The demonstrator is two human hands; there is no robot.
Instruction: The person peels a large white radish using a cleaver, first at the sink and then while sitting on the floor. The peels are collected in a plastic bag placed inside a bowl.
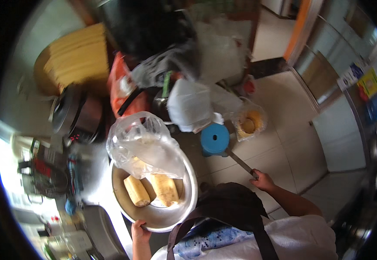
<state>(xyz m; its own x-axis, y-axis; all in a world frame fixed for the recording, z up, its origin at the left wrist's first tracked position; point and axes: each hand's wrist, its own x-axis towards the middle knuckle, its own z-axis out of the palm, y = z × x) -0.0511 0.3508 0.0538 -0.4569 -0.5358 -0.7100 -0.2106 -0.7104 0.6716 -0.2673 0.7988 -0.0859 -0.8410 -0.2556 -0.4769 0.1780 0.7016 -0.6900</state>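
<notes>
My left hand (139,226) grips the near-left rim of a round metal basin (149,221). Inside lie two thick, pale yellow-brown vegetable pieces (165,190), apparently root segments with cut ends. A clear plastic bag (144,143) covers the basin's far side and hangs over its rim. Off to the right, my right hand (262,180) is closed around the dark handle of a long, narrow knife (240,161). Its blade points away from me, and the tip end appears beside a blue plastic stool (214,138); whether they touch is unclear.
A sink (101,224) lies left of the basin. Beyond it stands an electric cooker (78,113) with lit red digits. Red (118,91) and white plastic bags (188,104) crowd the far side. A plastic-lined bin (250,122) stands on the tiled floor (282,146).
</notes>
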